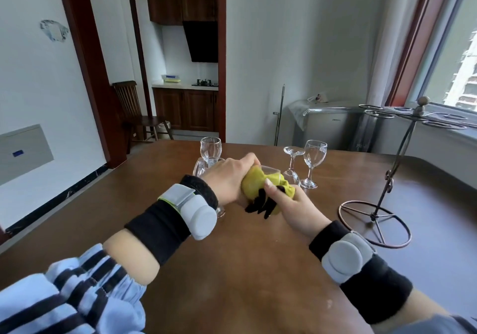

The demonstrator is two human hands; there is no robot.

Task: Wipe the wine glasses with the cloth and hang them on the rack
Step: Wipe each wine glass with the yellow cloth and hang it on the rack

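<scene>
Glass (pixel 271 172) sits wrapped in the yellow cloth (pixel 254 182) above the brown surface (pixel 232 269). Left hand (pixel 229 179) grips it tight. Right hand (pixel 291 208) pinches the cloth. Rack (pixel 392 176) stands at the right.

Both hands (left (pixel 229 179), right (pixel 291 204)) meet, fingers curled closed.

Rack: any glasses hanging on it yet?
No, the rack on the table's right side has empty loops at the top; the wine glasses not in the hands stand on the table.
</scene>
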